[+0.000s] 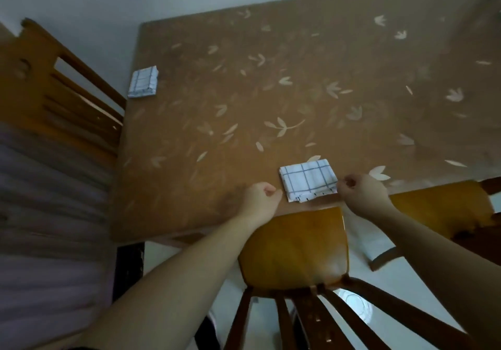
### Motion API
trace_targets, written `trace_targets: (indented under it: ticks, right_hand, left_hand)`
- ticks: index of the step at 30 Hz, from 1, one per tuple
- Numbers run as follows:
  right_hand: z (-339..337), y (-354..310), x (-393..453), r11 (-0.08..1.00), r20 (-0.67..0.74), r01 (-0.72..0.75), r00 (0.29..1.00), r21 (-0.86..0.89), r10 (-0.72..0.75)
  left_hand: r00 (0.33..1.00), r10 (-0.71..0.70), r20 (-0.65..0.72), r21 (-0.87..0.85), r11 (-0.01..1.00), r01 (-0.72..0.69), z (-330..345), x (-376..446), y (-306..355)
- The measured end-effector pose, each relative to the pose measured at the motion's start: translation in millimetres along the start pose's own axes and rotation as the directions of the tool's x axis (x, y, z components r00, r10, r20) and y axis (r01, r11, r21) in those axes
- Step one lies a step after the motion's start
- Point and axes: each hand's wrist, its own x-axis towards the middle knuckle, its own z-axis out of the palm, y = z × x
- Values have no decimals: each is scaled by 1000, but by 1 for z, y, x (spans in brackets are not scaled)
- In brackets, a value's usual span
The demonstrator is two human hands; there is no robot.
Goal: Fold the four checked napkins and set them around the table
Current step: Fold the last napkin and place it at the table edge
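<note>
A folded white napkin with a blue check (307, 180) lies flat near the front edge of the brown leaf-patterned table (271, 92). My left hand (261, 195) is just left of it, fingers curled into a loose fist, holding nothing. My right hand (360, 191) is at the napkin's right edge, fingers curled, touching or nearly touching its corner. A second folded checked napkin (143, 81) sits at the table's left edge, by the left chair.
A wooden chair (295, 246) stands pushed in right below the napkin, under my arms. Another wooden chair (444, 208) is to its right and a third (62, 84) at the table's left side. A wall runs behind the table.
</note>
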Motion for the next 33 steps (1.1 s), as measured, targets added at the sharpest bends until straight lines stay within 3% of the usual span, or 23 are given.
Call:
trace_targets:
  ticks: [6,16,24,30,33]
  right_hand:
    - [-2,10,20,998,64,26,997,57,-30]
    - [13,-6,17,987,147,111,981,115,-127]
    - [25,-15,7,982,218,99,967,160,-133]
    - [23,-14,5,980,214,105,967,169,-140]
    - [14,-10,5,977,172,159,968,143,-182]
  left_hand:
    - [989,-99,-110,-138,987,84,28,8,13]
    - [973,-180,-144,-252,958,140,19,4,-1]
    - [965,-194,-176,-226,962,152,7,-7,-21]
    - [967,-169,-192,-222,967,125,6,-9,-24]
    - [966,-105,-236,-132,988,75,0,-17,-22]
